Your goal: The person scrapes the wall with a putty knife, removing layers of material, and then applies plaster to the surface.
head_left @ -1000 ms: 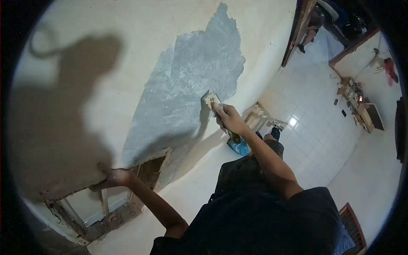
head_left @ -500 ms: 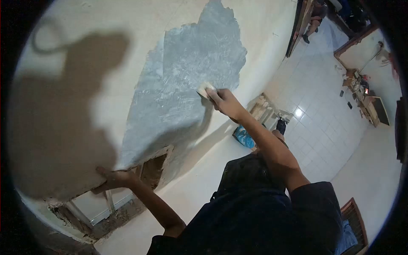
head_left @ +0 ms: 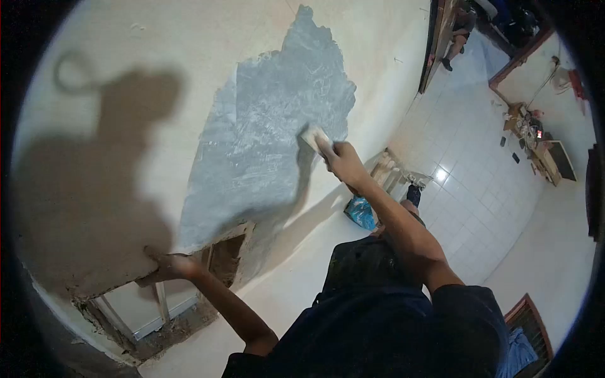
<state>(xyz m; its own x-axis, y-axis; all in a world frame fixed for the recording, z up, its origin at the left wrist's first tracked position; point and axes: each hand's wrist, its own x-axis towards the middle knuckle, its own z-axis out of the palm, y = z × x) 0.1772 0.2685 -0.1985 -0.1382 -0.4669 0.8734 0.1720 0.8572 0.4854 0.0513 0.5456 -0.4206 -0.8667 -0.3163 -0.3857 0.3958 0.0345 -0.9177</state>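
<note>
A pale, flat block or pad [head_left: 314, 137] is pinched in my right hand [head_left: 343, 162], close against the grey patch [head_left: 271, 113] on the cream wall [head_left: 208, 38]. Whether it touches the surface is hard to tell. Below and to the left, my left hand [head_left: 171, 267] rests on the broken upper edge of an opening [head_left: 161, 302] in the wall. Its fingers lie over that edge, with part of them hidden. My shadow darkens the wall at the left.
A blue plastic bag [head_left: 360, 213] lies beside wooden pieces below my right forearm. A cluttered low table [head_left: 535, 148] stands at the right on the tiled floor [head_left: 460, 164]. Another person's leg [head_left: 455, 51] shows near the doorway.
The pad in my right hand has turned and moved slightly right and down in view. My left hand remains on the opening's edge. The whole view has shifted a little.
</note>
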